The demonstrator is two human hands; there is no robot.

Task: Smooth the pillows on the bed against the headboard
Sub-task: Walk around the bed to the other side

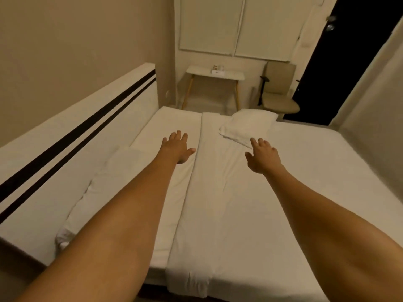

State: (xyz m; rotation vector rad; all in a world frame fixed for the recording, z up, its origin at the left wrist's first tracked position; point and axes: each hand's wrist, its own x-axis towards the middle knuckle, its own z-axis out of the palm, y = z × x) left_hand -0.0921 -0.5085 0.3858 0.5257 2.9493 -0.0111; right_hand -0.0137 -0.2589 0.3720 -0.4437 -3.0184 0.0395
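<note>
We count two pillows on the bed point(327, 182): one pillow point(248, 125) lies at the far edge of the mattress, well apart from the headboard point(72, 136), and a second, flatter pillow point(104, 184) lies lengthwise along the foot of the headboard, touching it. Our two hands reach out over the sheet with bare forearms. The left hand point(176, 147) hovers palm down with a wide, empty grip over the strip of mattress beside the headboard. The right hand point(262, 155) is also spread wide and empty, its fingertips at the near corner of the far pillow; we cannot tell whether they touch it. A folded blanket edge point(196, 171) runs between the hands from the near edge to the far edge. Beyond the bed stand one small counter point(216, 73) and one chair point(279, 92), near a dark doorway point(349, 62).
</note>
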